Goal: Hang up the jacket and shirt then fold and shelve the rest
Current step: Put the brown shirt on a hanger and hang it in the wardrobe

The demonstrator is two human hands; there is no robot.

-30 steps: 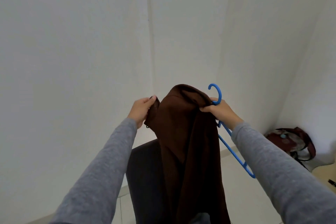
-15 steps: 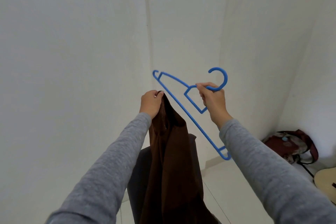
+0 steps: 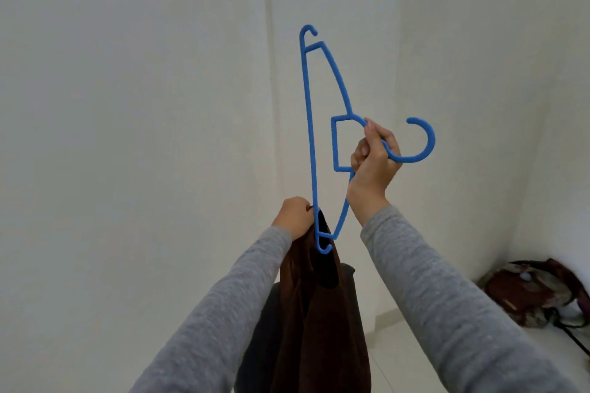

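A dark brown garment (image 3: 322,316) hangs straight down between my arms, bunched at its top in my left hand (image 3: 295,215), which grips it. My right hand (image 3: 375,159) grips the neck of a blue plastic hanger (image 3: 308,124), just below its hook. The hanger stands nearly on end, one tip high up and the other tip down at the garment's top edge, beside my left hand. Whether that lower tip is inside the garment I cannot tell.
White walls meet in a corner straight ahead. A dark red patterned bag (image 3: 536,290) lies on the pale tiled floor (image 3: 408,357) at the lower right, against the wall. Something dark stands behind the hanging garment, mostly hidden.
My right hand let go of the garment and lifted the hanger, turning it from a slant to nearly upright. The garment, spread between both hands before, now hangs from my left hand alone.
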